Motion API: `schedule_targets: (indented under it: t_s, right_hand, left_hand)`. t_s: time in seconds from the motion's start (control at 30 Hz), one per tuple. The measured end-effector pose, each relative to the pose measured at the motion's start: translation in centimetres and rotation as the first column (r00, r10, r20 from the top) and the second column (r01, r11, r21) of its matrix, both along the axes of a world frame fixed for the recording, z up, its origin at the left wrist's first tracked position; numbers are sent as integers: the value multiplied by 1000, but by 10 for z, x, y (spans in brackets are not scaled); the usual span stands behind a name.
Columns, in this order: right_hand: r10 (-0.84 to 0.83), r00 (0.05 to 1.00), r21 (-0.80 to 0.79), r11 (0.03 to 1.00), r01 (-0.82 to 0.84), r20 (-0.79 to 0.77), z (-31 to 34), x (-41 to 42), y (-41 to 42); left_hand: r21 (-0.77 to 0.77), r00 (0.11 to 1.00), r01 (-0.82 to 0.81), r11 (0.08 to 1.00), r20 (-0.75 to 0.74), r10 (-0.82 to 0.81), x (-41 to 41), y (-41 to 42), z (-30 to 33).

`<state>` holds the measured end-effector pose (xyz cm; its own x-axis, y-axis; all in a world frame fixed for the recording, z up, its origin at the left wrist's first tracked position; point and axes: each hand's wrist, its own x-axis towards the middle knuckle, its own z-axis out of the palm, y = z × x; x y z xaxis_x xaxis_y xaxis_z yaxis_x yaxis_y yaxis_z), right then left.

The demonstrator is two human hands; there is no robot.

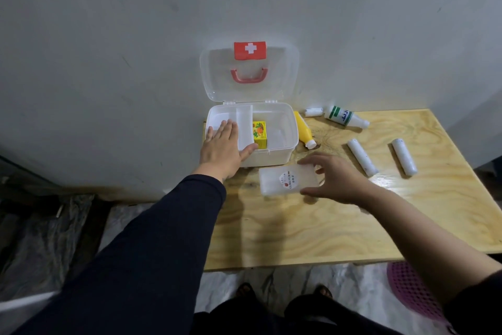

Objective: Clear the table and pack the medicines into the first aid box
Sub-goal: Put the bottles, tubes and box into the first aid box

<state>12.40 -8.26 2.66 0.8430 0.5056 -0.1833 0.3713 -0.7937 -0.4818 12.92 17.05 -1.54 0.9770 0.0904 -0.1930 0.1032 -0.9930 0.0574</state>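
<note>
The white first aid box (282, 150) stands open at the table's back left, its clear lid with a red cross leaning on the wall. A yellow carton (260, 133) lies inside, beside a translucent inner tray (244, 128). My left hand (221, 148) rests flat on the box's left front edge, fingers spread. My right hand (335, 178) curls around the right end of a flat white pack with a round label (282, 181), thumb and fingers on either side, in front of the box.
A yellow bottle (304, 131) lies against the box's right side. Behind it are a small white roll (313, 112) and a white bottle with green label (345, 118). Two white rolls (362, 157) (404, 156) lie right. A pink stool (413, 294) stands below the wooden table (353, 226).
</note>
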Motion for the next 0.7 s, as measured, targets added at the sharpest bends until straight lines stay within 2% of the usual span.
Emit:
schedule_targets:
  t_s: [0.13,0.33,0.5,0.7]
  right_hand:
    - [-63,994,29,998,61,86,30,18,-2]
    - [-184,951,-25,980,197,249,40,54,30]
    - [-164,948,-156,965,211,271,26,79,65]
    - [-120,964,-198,965,169,237,5,92,93]
  left_hand:
    - [8,1000,7,1000,-2,-7,1,1,-2]
    - [-13,1000,4,1000,6,-4,1,-1,-1]
    - [-4,1000,5,1000,-4,-5,3,0,-1]
    - [-22,1000,10,1000,14,-9,3,-1,1]
